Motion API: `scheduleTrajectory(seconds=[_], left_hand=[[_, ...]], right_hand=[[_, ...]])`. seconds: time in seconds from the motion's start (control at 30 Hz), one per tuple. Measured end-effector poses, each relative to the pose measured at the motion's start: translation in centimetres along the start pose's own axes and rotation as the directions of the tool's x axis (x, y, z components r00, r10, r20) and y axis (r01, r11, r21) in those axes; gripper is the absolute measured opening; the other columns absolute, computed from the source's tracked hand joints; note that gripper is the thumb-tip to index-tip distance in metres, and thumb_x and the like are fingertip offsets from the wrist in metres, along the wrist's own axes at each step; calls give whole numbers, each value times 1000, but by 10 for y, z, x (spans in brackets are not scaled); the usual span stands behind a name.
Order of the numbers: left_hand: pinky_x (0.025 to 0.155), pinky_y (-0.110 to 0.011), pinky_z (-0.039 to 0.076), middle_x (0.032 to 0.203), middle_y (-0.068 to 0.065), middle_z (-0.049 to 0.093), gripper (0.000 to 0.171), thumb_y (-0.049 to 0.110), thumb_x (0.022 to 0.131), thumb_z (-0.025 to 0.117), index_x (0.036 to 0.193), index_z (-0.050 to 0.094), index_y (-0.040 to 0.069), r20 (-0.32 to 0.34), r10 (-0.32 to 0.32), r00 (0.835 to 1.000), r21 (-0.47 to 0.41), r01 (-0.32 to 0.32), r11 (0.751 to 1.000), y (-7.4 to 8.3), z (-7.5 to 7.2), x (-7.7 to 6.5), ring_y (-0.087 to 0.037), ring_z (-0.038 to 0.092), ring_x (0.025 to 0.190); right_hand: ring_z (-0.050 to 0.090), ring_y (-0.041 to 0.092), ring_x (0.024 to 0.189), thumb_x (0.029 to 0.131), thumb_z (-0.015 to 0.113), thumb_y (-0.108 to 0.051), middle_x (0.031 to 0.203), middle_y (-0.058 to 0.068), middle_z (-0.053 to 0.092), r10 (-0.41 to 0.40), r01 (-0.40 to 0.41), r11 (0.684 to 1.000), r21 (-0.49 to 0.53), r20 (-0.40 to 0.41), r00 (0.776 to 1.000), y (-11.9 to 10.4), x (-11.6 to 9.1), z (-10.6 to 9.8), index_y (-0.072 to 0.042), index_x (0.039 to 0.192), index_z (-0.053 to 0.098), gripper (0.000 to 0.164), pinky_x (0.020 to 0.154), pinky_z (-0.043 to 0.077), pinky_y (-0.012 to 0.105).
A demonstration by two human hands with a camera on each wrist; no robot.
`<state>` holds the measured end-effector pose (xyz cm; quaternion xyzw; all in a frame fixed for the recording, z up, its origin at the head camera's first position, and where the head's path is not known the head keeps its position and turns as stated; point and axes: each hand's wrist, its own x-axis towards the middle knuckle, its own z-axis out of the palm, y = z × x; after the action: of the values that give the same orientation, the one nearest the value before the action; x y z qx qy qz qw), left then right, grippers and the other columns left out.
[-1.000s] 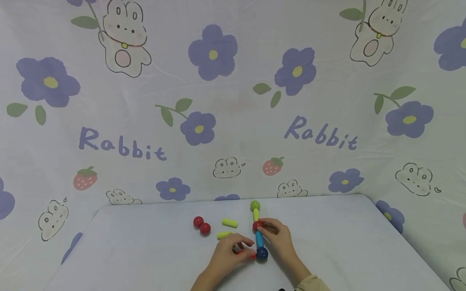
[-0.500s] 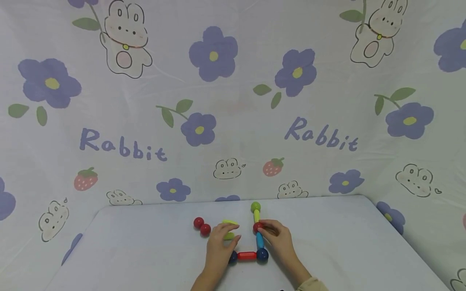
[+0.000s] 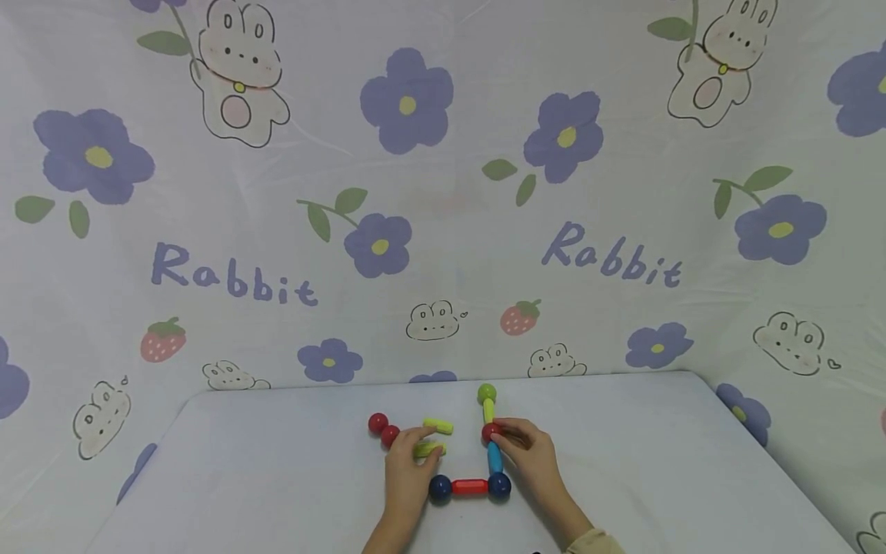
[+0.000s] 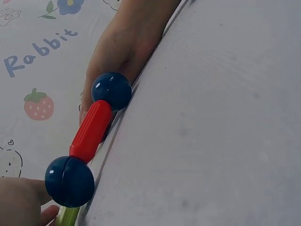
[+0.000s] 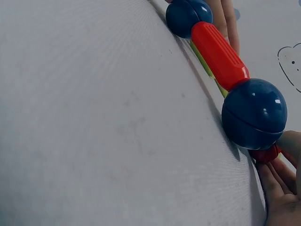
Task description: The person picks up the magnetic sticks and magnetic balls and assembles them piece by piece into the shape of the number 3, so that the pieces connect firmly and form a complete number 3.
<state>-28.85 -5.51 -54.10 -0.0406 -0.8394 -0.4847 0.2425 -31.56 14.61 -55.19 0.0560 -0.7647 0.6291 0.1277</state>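
Note:
My right hand (image 3: 531, 452) pinches a red ball (image 3: 489, 432) in a joined chain of magnetic toy pieces. Beyond that ball, a yellow-green rod (image 3: 488, 410) leads to a green ball (image 3: 487, 394). On the near side a blue rod (image 3: 494, 458) runs to a dark blue ball (image 3: 499, 486). From there a red rod (image 3: 471, 486) extends left to a second dark blue ball (image 3: 440, 488). My left hand (image 3: 407, 471) is around a loose yellow-green rod (image 3: 431, 450), thumb and index finger spread on either side of it.
Another loose yellow-green rod (image 3: 439, 425) lies just beyond the left fingers. Two red balls (image 3: 378, 423) sit together left of it, the nearer beside the left hand. A patterned cloth (image 3: 457, 231) hangs behind the white table (image 3: 623, 462).
My left hand has left the red rod, now seen joined between the two dark blue balls, and moved left and away to the loose yellow-green rods. The right hand keeps its pinch.

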Motion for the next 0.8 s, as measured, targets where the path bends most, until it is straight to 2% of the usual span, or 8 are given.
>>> scheduleTrajectory(seconds=[0.13,0.23,0.43,0.6,0.8], left_hand=[[87,-30,43,99,1,58,36,7,69,76,102,65,14,31,-82,996,30,81,996,1,1,0,-14,53,100],[87,-29,43,99,2,58,37,3,69,75,102,65,15,42,-111,993,41,109,993,1,1,0,-13,53,100],[84,-27,45,96,4,59,36,-5,67,73,97,67,13,41,-105,994,40,104,994,-1,2,0,-13,55,96],[83,-25,45,91,8,59,32,-6,67,72,90,67,16,49,-100,994,41,98,994,-1,1,-1,-10,55,93],[83,-26,45,89,9,59,34,-6,67,72,89,66,19,58,-88,994,61,85,995,-1,1,0,-10,55,94]], right_hand=[[59,13,93,74,72,-13,100,-1,61,2,-2,1000,8,0,1000,1,0,0,-13,101,66,28,78,47,22],[59,13,93,74,72,-12,100,-1,61,6,-6,1000,11,-3,1000,0,0,0,-13,101,66,28,78,47,22],[59,14,92,74,73,-13,101,0,61,14,-14,1000,3,-7,1000,-1,0,0,-13,101,66,28,77,47,22],[59,14,92,74,73,-14,101,0,61,37,-37,999,-9,-6,999,-2,0,0,-13,101,66,27,76,47,21],[60,16,91,74,73,-14,101,2,62,50,-50,999,-5,-9,999,-3,0,0,-12,101,66,27,76,48,22]])
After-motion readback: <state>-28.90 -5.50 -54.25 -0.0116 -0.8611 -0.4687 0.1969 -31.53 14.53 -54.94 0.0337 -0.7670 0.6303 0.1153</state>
